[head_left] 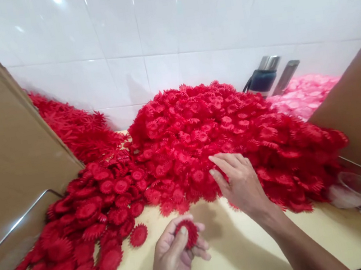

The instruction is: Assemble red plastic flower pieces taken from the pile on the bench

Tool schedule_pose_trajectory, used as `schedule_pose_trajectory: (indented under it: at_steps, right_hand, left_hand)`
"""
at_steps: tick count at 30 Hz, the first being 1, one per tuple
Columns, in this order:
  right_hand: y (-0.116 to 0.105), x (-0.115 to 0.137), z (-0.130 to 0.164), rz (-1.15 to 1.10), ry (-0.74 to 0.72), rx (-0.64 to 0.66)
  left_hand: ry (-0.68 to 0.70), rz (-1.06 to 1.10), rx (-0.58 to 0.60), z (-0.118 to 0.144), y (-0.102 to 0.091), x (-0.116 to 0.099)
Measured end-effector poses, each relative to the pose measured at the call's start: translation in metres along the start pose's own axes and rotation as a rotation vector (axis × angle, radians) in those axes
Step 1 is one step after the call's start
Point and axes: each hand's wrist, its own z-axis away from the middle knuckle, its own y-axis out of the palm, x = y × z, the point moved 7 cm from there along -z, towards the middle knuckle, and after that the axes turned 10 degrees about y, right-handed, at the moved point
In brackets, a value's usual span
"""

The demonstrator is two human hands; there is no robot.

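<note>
A: What is the left hand (pixel 178 251) doing?

B: It is curled around one red plastic flower (pixel 189 233), thumb across the top and fingertips pinching it from below. The flower sits just above the palm, over the pale table (pixel 227 255).

A: And the right hand (pixel 239 180)?

B: Fingers stretched flat and relaxed, resting on the near edge of the big red pile (pixel 222 137), gripping nothing that I can see. More loose flowers (pixel 88 222) lie well to the left of the left hand, one of them just beside its knuckles.

A: How would such a piece handle?

B: Light, I would judge, and springy rather than brittle, with thin toothed petals that bend and may snag on neighbours in the heap. Best taken by the rim between thumb and forefinger, or by the firmer centre.

A: Anything else about?

B: Cardboard (pixel 5 135) rises beyond the left hand, and a pink heap (pixel 300 93) lies far past the right.
</note>
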Motion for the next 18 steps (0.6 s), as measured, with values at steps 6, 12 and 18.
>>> schedule_pose_trajectory:
  at_steps: [6,12,18]
  right_hand:
    - [0.031,0.029,0.062,-0.552,0.187,0.533]
    - [0.041,0.028,0.076,-0.604,0.227,0.515]
    - [0.034,0.03,0.075,-0.6,0.183,0.429]
  left_hand:
    - [0.022,0.091,0.037,0.004,0.011,0.004]
    - [0.016,0.051,0.102,0.007,0.013,0.013]
    - [0.061,0.024,0.108,0.01,0.012,0.013]
